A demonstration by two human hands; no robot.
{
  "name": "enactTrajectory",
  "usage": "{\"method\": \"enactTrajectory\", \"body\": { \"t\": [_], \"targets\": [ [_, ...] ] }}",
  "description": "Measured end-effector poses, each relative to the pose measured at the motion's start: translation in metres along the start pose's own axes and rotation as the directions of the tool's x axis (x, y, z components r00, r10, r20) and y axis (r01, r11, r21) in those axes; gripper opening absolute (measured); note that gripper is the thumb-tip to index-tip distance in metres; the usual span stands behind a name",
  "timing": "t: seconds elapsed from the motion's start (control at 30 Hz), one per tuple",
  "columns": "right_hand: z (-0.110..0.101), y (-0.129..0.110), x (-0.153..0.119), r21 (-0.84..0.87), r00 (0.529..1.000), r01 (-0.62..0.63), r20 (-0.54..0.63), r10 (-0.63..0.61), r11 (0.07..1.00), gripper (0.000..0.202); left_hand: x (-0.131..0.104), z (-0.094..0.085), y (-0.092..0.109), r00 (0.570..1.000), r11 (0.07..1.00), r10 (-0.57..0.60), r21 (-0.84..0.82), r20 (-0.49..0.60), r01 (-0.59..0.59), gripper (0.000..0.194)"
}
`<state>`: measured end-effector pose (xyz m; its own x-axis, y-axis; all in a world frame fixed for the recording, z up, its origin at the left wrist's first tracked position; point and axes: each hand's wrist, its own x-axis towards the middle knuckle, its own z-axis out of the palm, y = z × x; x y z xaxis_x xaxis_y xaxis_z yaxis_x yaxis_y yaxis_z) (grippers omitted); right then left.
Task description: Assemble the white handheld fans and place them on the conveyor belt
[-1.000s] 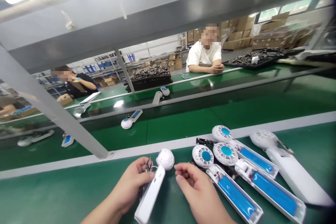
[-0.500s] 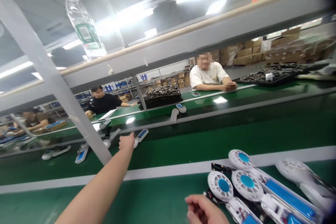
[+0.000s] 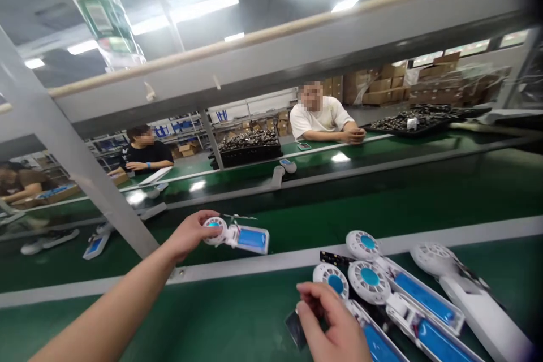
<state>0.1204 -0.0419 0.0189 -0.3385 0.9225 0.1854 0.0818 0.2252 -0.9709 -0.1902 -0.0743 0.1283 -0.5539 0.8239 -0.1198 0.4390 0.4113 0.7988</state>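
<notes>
Clock directions are taken from the held piece, with twelve pointing away from the wearer.

The left hand pinches one white fan unit by its round head, thumb across the front and fingers behind. The unit is at the near side of the green belt, its handle with one blue battery toward three o'clock; I cannot tell whether it touches the belt. The right hand, at four o'clock above the desk, is half curled, thumb just apart from the forefinger.

Four more units sit near the right hand: three blue-side-up units, overlapping, and one back-up unit farthest right. Toward nine o'clock, the units by the post overlap and blur too much for a sure count. Two black trays stand beyond: a stacked tray at twelve and a wide tray at two. Three co-workers show: one at half past one, two between nine and ten.

A pale strip edges the desk against the belt. Green belt stretches from the battery end toward three o'clock; green desk spreads between left forearm and right hand. The slanting post bounds the left hand's room at nine.
</notes>
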Motion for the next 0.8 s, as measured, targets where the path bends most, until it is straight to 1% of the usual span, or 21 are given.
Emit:
{"method": "enactTrajectory", "body": {
  "t": [0.03,0.07,0.13,0.17,0.2,0.23,0.27,0.3,0.33,0.37,0.43,0.47,0.5,0.53,0.57,0.6,0.67,0.7,0.73,0.8],
  "targets": [
    [-0.004,-0.003,0.0,-0.028,1.0,0.005,0.003,-0.005,1.0,0.026,-0.014,0.006,0.001,0.992,0.999,0.024,-0.038,0.124,-0.02,0.049],
    [-0.007,-0.006,0.001,-0.056,1.0,0.007,0.022,-0.006,0.998,0.024,-0.029,0.014,0.002,0.968,0.997,0.043,-0.07,0.247,-0.027,0.052],
    [-0.009,-0.009,0.0,-0.114,0.994,0.019,0.106,-0.007,0.993,0.022,-0.054,0.034,0.003,0.887,0.994,0.073,-0.107,0.456,-0.026,0.055],
    [-0.009,-0.01,-0.001,-0.146,0.988,0.034,0.157,-0.01,0.989,0.022,-0.063,0.046,0.003,0.843,0.993,0.084,-0.115,0.531,-0.027,0.055],
    [-0.007,-0.011,-0.003,-0.177,0.976,0.057,0.218,-0.017,0.983,0.023,-0.07,0.057,0.002,0.806,0.993,0.095,-0.118,0.584,-0.032,0.056],
    [-0.006,-0.012,-0.004,-0.203,0.959,0.088,0.28,-0.028,0.975,0.026,-0.074,0.068,0.001,0.782,0.992,0.105,-0.117,0.614,-0.041,0.055],
    [-0.005,-0.013,-0.006,-0.224,0.941,0.118,0.337,-0.036,0.967,0.03,-0.077,0.077,-0.001,0.776,0.992,0.114,-0.115,0.62,-0.054,0.055],
    [-0.004,-0.014,-0.007,-0.243,0.922,0.133,0.386,-0.03,0.961,0.036,-0.078,0.085,-0.004,0.788,0.992,0.121,-0.111,0.603,-0.067,0.055],
    [-0.003,-0.014,-0.009,-0.26,0.907,0.128,0.421,-0.006,0.957,0.041,-0.079,0.091,-0.007,0.817,0.992,0.122,-0.101,0.563,-0.079,0.056],
    [-0.003,-0.015,-0.01,-0.279,0.898,0.104,0.439,0.03,0.955,0.046,-0.081,0.095,-0.012,0.859,0.993,0.118,-0.082,0.499,-0.088,0.06],
    [-0.003,-0.014,-0.012,-0.32,0.901,0.042,0.422,0.103,0.947,0.053,-0.089,0.098,-0.022,0.945,0.996,0.087,-0.02,0.315,-0.085,0.065],
    [-0.002,-0.014,-0.013,-0.329,0.905,0.025,0.408,0.118,0.944,0.054,-0.095,0.097,-0.028,0.974,0.997,0.063,0.018,0.216,-0.069,0.063],
    [-0.002,-0.013,-0.013,-0.326,0.907,0.024,0.405,0.116,0.945,0.053,-0.104,0.097,-0.034,0.99,0.997,0.036,0.061,0.134,-0.045,0.056],
    [-0.001,-0.012,-0.014,-0.309,0.906,0.034,0.412,0.102,0.95,0.051,-0.114,0.096,-0.039,0.997,0.994,0.006,0.11,0.082,-0.015,0.046],
    [0.0,-0.011,-0.016,-0.281,0.901,0.041,0.426,0.086,0.959,0.05,-0.124,0.096,-0.044,0.998,0.986,-0.027,0.163,0.061,0.016,0.038],
    [0.003,-0.01,-0.017,-0.244,0.894,0.03,0.44,0.084,0.969,0.05,-0.134,0.096,-0.048,0.996,0.976,-0.062,0.214,0.065,0.047,0.034],
    [0.008,-0.006,-0.021,-0.168,0.883,-0.066,0.448,0.136,0.984,0.054,-0.149,0.101,-0.051,0.985,0.957,-0.138,0.269,0.101,0.106,0.033],
    [0.011,-0.003,-0.023,-0.139,0.88,-0.139,0.436,0.187,0.98,0.057,-0.154,0.105,-0.051,0.977,0.958,-0.175,0.252,0.121,0.14,0.031],
    [0.014,0.0,-0.025,-0.114,0.874,-0.216,0.419,0.245,0.97,0.06,-0.157,0.109,-0.049,0.97,0.964,-0.202,0.202,0.137,0.172,0.027],
    [0.018,0.003,-0.027,-0.078,0.847,-0.347,0.401,0.348,0.935,0.061,-0.158,0.117,-0.045,0.963,0.972,-0.235,0.064,0.135,0.228,0.018]
  ]
}}
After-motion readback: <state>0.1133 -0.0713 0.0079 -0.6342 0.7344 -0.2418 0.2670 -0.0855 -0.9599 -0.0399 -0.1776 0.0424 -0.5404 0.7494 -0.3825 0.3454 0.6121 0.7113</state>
